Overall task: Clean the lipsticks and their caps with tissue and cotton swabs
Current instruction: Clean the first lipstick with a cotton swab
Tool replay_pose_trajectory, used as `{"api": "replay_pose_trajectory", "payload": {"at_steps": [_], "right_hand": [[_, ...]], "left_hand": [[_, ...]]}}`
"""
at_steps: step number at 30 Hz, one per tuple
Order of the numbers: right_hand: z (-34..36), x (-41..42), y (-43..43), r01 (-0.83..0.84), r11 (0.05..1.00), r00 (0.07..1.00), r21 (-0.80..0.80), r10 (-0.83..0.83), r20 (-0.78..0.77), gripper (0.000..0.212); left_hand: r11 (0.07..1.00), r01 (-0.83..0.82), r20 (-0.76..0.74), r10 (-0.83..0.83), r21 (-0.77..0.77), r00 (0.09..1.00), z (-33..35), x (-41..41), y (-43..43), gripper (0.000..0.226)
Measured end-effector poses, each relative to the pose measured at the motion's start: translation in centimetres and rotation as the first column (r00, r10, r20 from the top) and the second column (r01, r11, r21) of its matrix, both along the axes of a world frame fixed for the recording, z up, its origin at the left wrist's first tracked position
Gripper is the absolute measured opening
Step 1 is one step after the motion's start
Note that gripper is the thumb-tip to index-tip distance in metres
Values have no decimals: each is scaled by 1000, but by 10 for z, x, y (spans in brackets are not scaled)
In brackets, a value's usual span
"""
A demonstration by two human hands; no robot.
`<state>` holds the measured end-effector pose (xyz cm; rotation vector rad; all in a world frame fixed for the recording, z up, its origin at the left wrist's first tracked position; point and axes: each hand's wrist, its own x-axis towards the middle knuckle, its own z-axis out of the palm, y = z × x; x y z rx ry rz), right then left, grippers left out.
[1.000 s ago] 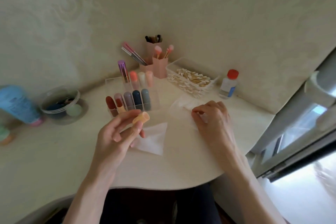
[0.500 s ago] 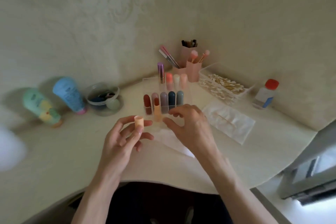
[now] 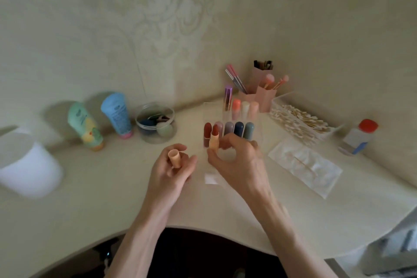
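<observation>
Pale desk [image 3: 112, 198] fills mid-frame; our left hand [image 3: 171, 171] pinches the peach cap [image 3: 174, 158], our right hand [image 3: 239, 162] pinches the lipstick [image 3: 214, 139] beside it.

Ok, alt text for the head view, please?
The left hand holds a peach plastic lipstick cap; the right hand pinches the uncapped peach lipstick with a red bullet, in front of a clear lipstick organiser on a cream table.

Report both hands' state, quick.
Left hand: holds the peach cap.
Right hand: pinches the uncapped peach lipstick.
</observation>
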<state>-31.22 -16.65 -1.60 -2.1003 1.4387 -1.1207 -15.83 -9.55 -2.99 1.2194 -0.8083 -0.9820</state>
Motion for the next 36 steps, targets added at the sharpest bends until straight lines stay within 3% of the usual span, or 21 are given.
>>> {"api": "replay_pose_trajectory", "payload": {"at_steps": [2,5,12,20,25,31,36], "right_hand": [[8,-5,7,-162,985,985,56,158,71,13],[10,-11,11,-339,940,940,22,338,36,11],[-6,-14,5,-457,888,889,-55,453,-74,13],[-10,-12,10,-328,941,944,-89,329,8,22],[-11,-10,15,-438,897,893,53,427,142,38],[-11,-8,15,-400,916,912,-41,402,85,19],[-12,-5,18,-337,935,933,-109,347,94,23]], "left_hand": [[999,17,32,-16,-33,999,4,-1,-2,30],[998,31,3,-31,-57,1000,12,-2,-1,33],[999,30,4,-30,-28,1000,15,-2,3,28],[994,-96,-10,96,-49,995,11,-5,1,32],[991,-122,-72,117,-63,990,9,-2,2,32],[987,-142,-102,134,-70,986,8,-2,3,32],[990,-120,-67,115,-77,991,9,-3,4,27]]}}
